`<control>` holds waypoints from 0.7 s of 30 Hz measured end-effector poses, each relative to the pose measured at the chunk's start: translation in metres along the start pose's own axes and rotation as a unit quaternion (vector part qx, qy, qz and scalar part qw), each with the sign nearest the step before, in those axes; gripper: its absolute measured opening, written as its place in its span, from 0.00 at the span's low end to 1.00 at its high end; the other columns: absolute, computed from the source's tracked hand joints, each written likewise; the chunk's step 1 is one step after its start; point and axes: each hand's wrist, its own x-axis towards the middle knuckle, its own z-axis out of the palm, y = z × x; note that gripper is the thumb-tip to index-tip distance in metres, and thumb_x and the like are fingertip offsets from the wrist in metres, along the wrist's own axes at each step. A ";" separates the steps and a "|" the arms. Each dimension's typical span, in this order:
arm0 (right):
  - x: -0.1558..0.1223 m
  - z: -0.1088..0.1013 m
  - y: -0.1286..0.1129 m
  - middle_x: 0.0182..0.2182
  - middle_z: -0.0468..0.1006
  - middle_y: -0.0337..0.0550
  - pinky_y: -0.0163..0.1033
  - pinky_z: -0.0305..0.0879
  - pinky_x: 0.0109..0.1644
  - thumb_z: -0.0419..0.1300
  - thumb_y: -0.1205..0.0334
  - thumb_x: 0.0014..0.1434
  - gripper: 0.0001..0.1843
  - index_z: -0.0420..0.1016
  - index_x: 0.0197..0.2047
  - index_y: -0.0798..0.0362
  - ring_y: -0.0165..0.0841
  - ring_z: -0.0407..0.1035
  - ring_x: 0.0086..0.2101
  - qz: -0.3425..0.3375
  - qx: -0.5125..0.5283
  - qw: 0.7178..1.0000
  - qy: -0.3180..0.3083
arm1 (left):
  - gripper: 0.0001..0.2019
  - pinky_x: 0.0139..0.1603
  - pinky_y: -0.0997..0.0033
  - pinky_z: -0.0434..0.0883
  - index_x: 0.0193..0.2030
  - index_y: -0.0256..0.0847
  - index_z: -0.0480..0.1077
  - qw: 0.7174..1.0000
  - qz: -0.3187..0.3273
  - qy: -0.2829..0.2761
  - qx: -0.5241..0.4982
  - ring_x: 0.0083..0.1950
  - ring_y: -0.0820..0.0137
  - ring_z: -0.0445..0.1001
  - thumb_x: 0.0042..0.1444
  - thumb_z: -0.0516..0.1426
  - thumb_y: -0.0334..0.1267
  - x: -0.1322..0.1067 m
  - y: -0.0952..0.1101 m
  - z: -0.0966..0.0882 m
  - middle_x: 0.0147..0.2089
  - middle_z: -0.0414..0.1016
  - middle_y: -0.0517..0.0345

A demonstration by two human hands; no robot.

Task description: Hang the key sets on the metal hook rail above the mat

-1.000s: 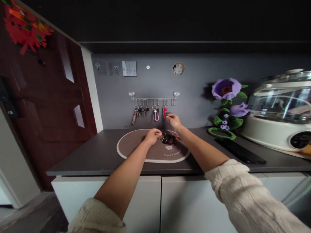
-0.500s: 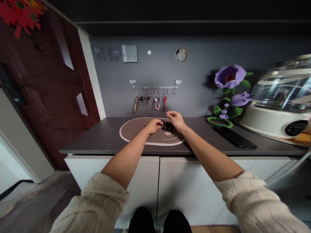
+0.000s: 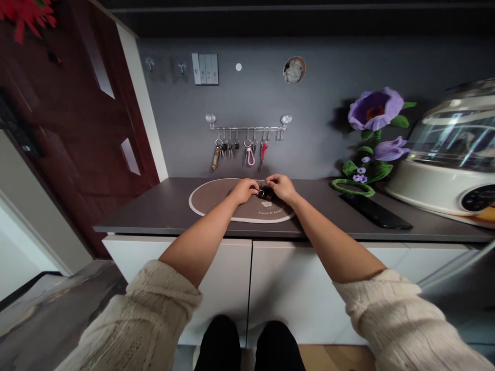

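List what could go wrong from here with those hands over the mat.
The left hand and right hand are close together around the dark bunch on the mat, so its pieces might snag or tangle.
The red keychain hangs just above the right hand in this view; a quick lift could knock it.
The black slab lies near the counter's front edge; a stray sleeve might nudge it off.

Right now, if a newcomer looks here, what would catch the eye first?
Probably the large purple flower at the right, beside a white appliance with a clear upper part. Then perhaps the bare left hand and bare right hand, on either side of a small dark cluster over the brown oval mat.
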 end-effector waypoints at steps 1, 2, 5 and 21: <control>0.000 0.000 0.001 0.22 0.72 0.38 0.34 0.59 0.35 0.58 0.69 0.44 0.03 0.72 0.24 0.54 0.26 0.63 0.25 -0.002 -0.004 1.000 -0.005 | 0.04 0.41 0.72 0.63 0.26 0.37 0.72 1.000 -0.003 0.002 -0.001 0.34 0.70 0.68 0.42 0.56 0.28 0.000 0.001 -0.001 0.30 0.73 0.55; 0.001 0.000 0.001 0.22 0.72 0.37 0.33 0.59 0.35 0.58 0.69 0.44 0.03 0.72 0.23 0.54 0.26 0.62 0.25 -0.004 -0.010 1.000 -0.010 | 0.04 0.40 0.72 0.63 0.27 0.36 0.72 1.000 -0.009 0.003 -0.003 0.33 0.71 0.68 0.42 0.56 0.28 0.000 0.002 -0.002 0.29 0.73 0.56; 0.002 0.000 0.002 0.22 0.72 0.37 0.32 0.58 0.33 0.57 0.67 0.45 0.04 0.72 0.25 0.55 0.25 0.62 0.24 -0.014 -0.045 0.998 -0.028 | 0.05 0.38 0.73 0.64 0.28 0.36 0.71 0.999 -0.028 0.014 -0.009 0.32 0.72 0.68 0.44 0.55 0.29 0.000 0.005 -0.005 0.29 0.73 0.57; -0.003 0.002 -0.004 0.19 0.70 0.37 0.31 0.57 0.20 0.57 0.63 0.49 0.06 0.70 0.31 0.55 0.23 0.60 0.13 0.046 0.025 0.994 -0.095 | 0.03 0.27 0.77 0.64 0.28 0.34 0.69 0.976 -0.115 0.080 -0.166 0.23 0.78 0.65 0.45 0.54 0.27 0.005 0.011 -0.010 0.20 0.68 0.61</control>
